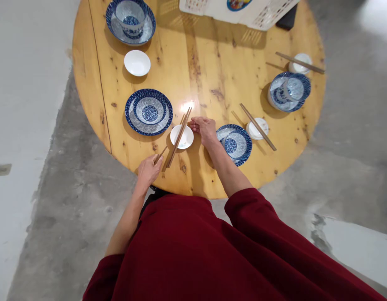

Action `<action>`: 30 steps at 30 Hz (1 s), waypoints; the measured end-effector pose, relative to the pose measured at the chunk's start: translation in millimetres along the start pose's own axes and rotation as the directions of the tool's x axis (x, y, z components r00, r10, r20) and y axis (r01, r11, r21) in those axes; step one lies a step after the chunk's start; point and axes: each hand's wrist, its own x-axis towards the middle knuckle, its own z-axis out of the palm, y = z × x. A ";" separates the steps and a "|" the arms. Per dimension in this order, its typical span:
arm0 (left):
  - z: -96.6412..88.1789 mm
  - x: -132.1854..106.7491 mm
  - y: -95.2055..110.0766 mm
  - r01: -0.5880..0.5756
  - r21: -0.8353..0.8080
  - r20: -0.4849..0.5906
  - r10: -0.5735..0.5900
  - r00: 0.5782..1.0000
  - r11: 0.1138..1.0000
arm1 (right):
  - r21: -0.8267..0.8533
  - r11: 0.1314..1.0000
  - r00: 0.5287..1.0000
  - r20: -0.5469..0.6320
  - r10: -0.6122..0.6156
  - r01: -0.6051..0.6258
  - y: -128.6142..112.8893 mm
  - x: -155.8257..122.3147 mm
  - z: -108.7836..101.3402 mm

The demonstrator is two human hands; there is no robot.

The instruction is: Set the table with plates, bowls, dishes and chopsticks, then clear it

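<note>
My left hand [150, 169] is closed on wooden chopsticks [162, 154] at the table's near edge; I cannot tell how many sticks it holds. Just right of it, a pair of chopsticks [180, 136] lies slanted across a small white dish [187, 140]. Close to that dish's right rim is my right hand [205, 128], fingers loosely stretched toward the chopsticks' far ends, seemingly holding nothing. A blue-patterned plate with a bowl on it [149, 112] sits to the left. Another patterned plate [243, 158] bearing a bowl [236, 145] is partly behind my right forearm.
On the round wooden table [208, 92], chopsticks [259, 128] rest on a white dish [255, 130] at right. Beyond are stacked patterned bowls [289, 92] and more chopsticks [315, 67]. A white dish [137, 63], a bowl on a plate [130, 21] and a white plastic basket [212, 8] stand farther back.
</note>
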 end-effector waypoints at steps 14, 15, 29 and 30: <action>17.9 -9.9 -27.6 0.081 -0.341 0.193 -0.015 0.981 0.937 | -0.127 0.992 0.999 0.041 -0.016 0.021 11.0 19.8 3.2; 18.0 -11.4 -27.1 0.097 -0.360 0.213 -0.019 0.977 0.928 | -0.126 0.992 0.999 0.043 -0.010 0.016 12.1 21.0 3.2; 19.0 -10.3 -15.6 0.111 -0.393 0.278 0.003 0.961 0.913 | -0.141 0.989 0.998 0.044 -0.035 0.041 16.9 23.1 6.2; 19.1 -9.3 -15.9 0.104 -0.386 0.273 0.006 0.962 0.917 | -0.137 0.990 0.999 0.040 -0.028 0.033 15.5 21.9 7.4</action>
